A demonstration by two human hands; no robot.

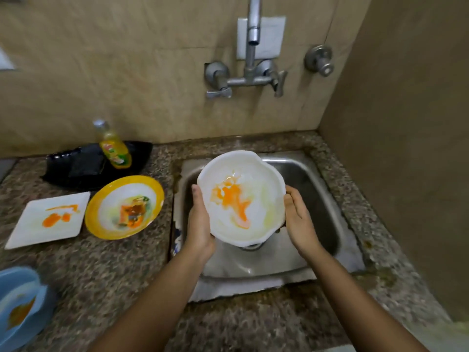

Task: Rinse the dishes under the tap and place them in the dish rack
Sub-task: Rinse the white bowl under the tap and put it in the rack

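- The left grip (pixel 200 224) and right grip (pixel 297 214) clasp opposite rims of the orange-stained white scalloped bowl (pixel 241 196), held over the steel sink (pixel 317 179).
- Rinsing is about to start; the metal wall tap (pixel 253 34) seems dry, though blur may hide a trickle.
- Next, one grip must let go to turn a lever.

beige tiled wall (pixel 101 59) | speckled brown granite counter (pixel 114 275) | plain side wall (pixel 406 123) right

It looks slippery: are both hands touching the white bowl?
Touching. Head view: the left hand holds the bowl at its left rim, the right hand at its right.
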